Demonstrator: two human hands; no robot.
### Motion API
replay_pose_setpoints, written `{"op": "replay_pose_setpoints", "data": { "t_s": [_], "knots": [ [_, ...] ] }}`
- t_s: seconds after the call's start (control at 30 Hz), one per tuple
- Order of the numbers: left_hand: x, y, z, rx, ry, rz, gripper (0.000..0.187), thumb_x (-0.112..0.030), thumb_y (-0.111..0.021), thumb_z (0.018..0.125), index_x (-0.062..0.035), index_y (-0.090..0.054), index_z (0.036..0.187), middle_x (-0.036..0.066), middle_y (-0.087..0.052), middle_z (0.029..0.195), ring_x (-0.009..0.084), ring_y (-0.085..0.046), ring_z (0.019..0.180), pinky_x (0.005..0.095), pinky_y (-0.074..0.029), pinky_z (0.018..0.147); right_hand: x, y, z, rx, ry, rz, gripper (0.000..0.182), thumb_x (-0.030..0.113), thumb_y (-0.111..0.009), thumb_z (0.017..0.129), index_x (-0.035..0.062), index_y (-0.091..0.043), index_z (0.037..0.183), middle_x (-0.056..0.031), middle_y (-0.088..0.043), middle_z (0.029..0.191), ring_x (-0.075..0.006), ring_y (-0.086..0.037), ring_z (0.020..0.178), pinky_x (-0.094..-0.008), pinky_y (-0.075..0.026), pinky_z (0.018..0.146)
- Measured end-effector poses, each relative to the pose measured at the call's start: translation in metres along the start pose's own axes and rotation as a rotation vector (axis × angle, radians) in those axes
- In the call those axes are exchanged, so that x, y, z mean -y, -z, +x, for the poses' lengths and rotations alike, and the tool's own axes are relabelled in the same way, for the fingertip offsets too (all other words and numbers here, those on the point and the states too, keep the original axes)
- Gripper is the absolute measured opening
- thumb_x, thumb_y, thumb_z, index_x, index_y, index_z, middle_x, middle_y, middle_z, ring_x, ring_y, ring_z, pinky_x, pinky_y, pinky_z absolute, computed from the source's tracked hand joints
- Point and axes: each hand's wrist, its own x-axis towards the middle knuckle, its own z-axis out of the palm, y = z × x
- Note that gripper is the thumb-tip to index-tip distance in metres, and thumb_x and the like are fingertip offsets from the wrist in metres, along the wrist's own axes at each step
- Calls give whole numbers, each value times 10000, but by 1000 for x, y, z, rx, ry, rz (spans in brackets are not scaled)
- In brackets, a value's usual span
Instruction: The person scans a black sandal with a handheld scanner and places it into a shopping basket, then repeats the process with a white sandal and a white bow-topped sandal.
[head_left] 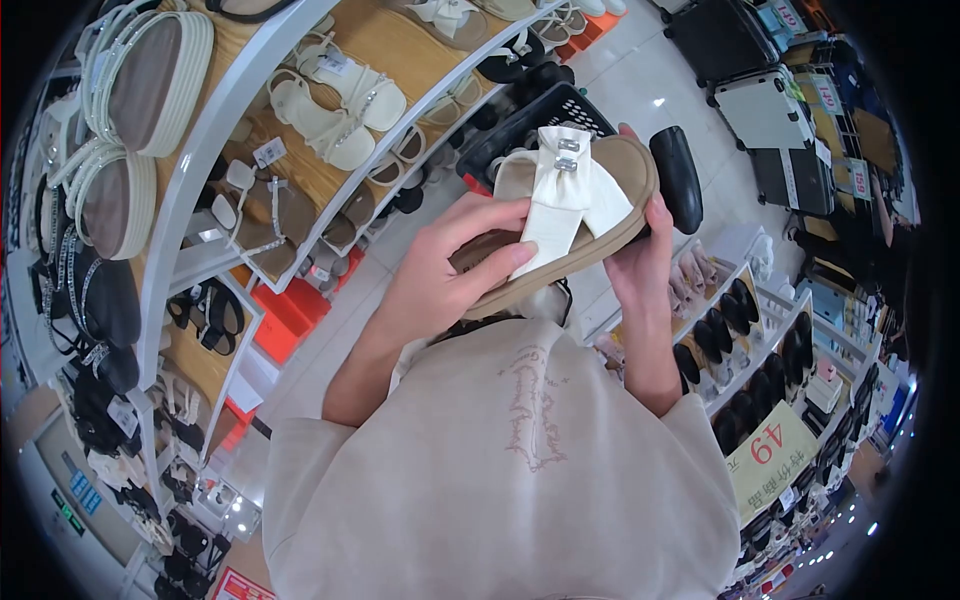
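Note:
A tan-soled sandal (565, 205) with wide white crossed straps and a small shiny buckle is held up in front of the chest. My left hand (455, 250) pinches the lower edge of the white strap between thumb and fingers, near one end of the sole. At the other end, my right hand (643, 245) grips the sole's rim, its thumb along the side and a fingertip showing above. A black shoe-shaped object (677, 180) appears just beyond the right hand; what supports it is hidden.
Shelves (225, 110) of sandals curve along the left. Behind the sandal is a black basket (535, 125). Suitcases (765, 135) stand at the upper right. Racks of dark shoes (760, 385) and a yellow price sign (772, 458) are at the lower right.

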Motion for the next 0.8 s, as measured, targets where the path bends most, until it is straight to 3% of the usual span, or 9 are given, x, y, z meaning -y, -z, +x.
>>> {"op": "replay_pose_setpoints", "data": {
  "t_s": [0.17,0.33,0.47,0.53,0.6,0.63,0.7,0.73,0.8],
  "knots": [
    [7,0,0,-3,15,-9,405,-109,-724,917,23,-607,1281,103,-656,1113,159,-637,1045,292,-493,932,1,-7,-8,-42,60,-78,821,378,-667,889,50,-303,1548,-188,-489,1478,-281,-467,1383,-411,-355,1167],
    [1,-17,11,-61,199,-114,462,-218,-774,901,28,-551,1222,142,-687,1121,145,-640,1058,309,-493,931,-21,-1,-15,23,312,-334,918,239,-780,819,21,-266,1548,-227,-457,1493,-292,-452,1391,-412,-343,1170],
    [20,-10,19,-20,113,174,414,-189,-773,896,1,-560,1196,92,-663,1151,157,-635,1061,311,-477,934,-33,21,-27,-147,365,-538,819,197,-745,882,10,-298,1543,-150,-425,1541,-251,-433,1406,-404,-340,1166],
    [32,-1,26,6,23,295,386,-167,-769,885,-4,-561,1167,104,-641,1126,196,-625,1053,330,-470,926,-37,31,-33,-107,349,-567,771,175,-714,912,11,-305,1545,-116,-389,1572,-238,-399,1430,-404,-321,1178],
    [39,11,34,34,-66,420,360,-145,-766,875,-8,-561,1137,115,-618,1101,234,-616,1046,349,-464,918,-39,33,-35,-215,311,-612,649,191,-749,901,5,-464,1454,-117,-521,1462,-199,-522,1303,-366,-402,1102],
    [40,17,38,93,-146,461,337,-118,-749,861,-8,-562,1119,129,-594,1083,285,-585,1046,370,-454,918,-37,34,-35,-211,313,-608,649,191,-749,901,5,-464,1454,-117,-521,1462,-199,-522,1303,-366,-402,1102],
    [44,24,48,154,-225,507,315,-90,-733,848,-8,-562,1100,143,-570,1066,337,-553,1047,391,-443,918,-34,37,-33,-406,-61,-857,475,201,-784,888,-3,-619,1284,-86,-669,1241,-146,-627,1069,-318,-482,965],
    [46,27,54,170,-276,569,306,-75,-714,839,-13,-564,1099,147,-573,1065,351,-543,1052,403,-440,924,-39,38,-28,-405,-60,-851,475,201,-784,888,-3,-619,1284,-86,-669,1241,-146,-627,1069,-318,-482,965],
    [50,34,66,192,-328,634,299,-59,-696,831,-17,-567,1097,152,-575,1064,365,-534,1056,415,-437,931,-52,43,-9,-355,-10,-786,389,216,-811,871,-11,-678,1157,-45,-721,1048,-116,-640,871,-289,-511,845]
  ]
}}
